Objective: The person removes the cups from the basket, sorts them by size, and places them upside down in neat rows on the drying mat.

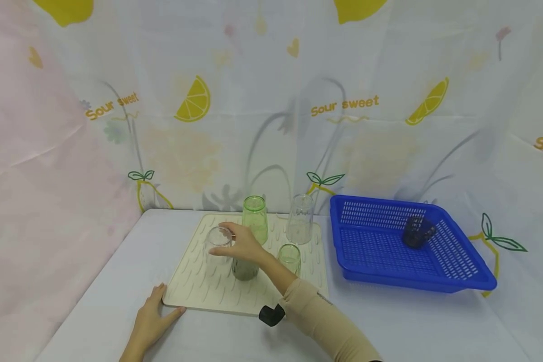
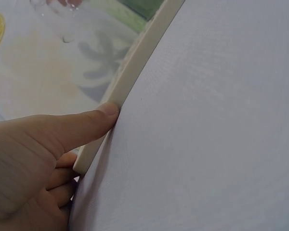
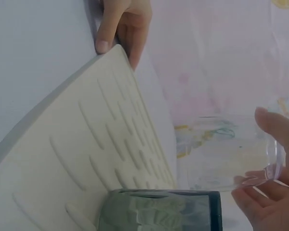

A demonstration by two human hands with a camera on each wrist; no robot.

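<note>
My right hand (image 1: pixel 244 245) spans the top of a clear drinking glass (image 3: pixel 216 154), thumb on one side and fingers on the other. The glass is upright over the left part of a cream ridged drying mat (image 1: pixel 199 294); I cannot tell whether its base touches the mat. Just right of it a grey-green glass (image 1: pixel 245 270) stands, partly hidden by my right wrist. At the mat's front left corner, my left hand (image 1: pixel 151 322) holds the edge, thumb along the front side and fingers round the left side.
On the mat also stand a tall green glass (image 1: pixel 255 223), a tall clear glass (image 1: pixel 300 223) and a short green glass (image 1: pixel 289 259). Right of the mat sits a blue plastic basket (image 1: pixel 375 246) with a dark glass (image 1: pixel 416 234) inside. A printed cloth (image 1: pixel 253 125) hangs behind the table.
</note>
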